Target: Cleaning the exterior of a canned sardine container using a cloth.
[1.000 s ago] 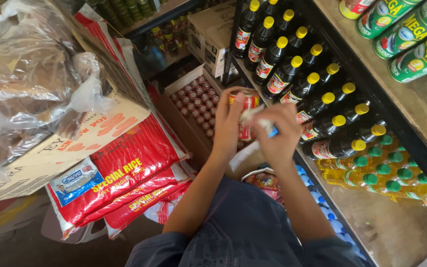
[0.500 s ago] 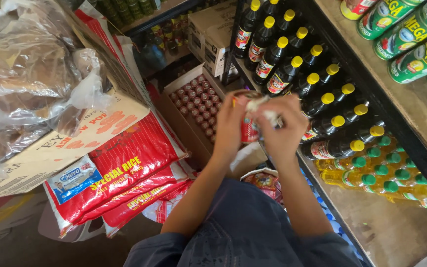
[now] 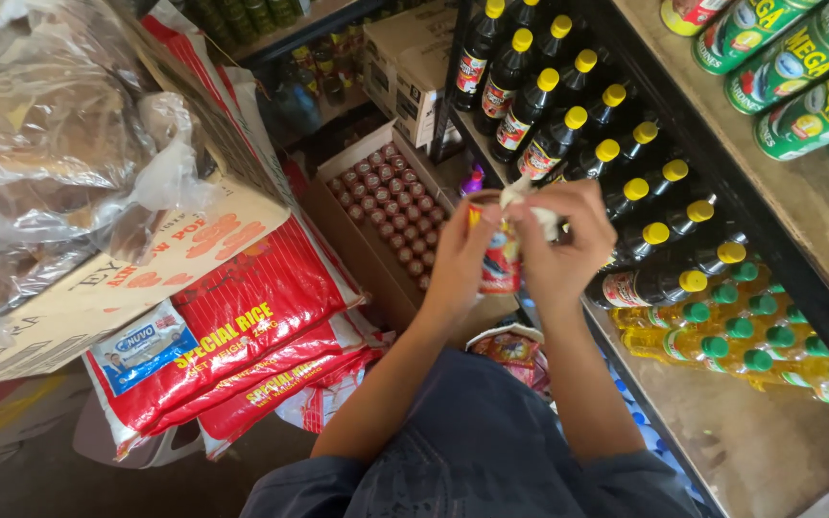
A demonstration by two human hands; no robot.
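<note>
My left hand [image 3: 461,261] grips a small red-labelled can [image 3: 499,257] upright in front of me. My right hand [image 3: 560,240] is closed on a white cloth [image 3: 518,195] that lies bunched against the can's top and right side. Both hands are held just left of a shelf of dark bottles with yellow caps [image 3: 626,187]. Below the hands my lap in blue-grey cloth [image 3: 477,451] fills the bottom of the view.
An open cardboard box of small cans [image 3: 390,206] stands on the floor ahead. Red rice sacks [image 3: 232,336] are stacked at left under a carton of plastic-bagged goods [image 3: 59,163]. Green-capped yellow bottles [image 3: 741,336] line the lower shelf; green cans [image 3: 789,58] lie above.
Both hands have shifted slightly with the can, and the white cloth has moved from the can's side up over its top.
</note>
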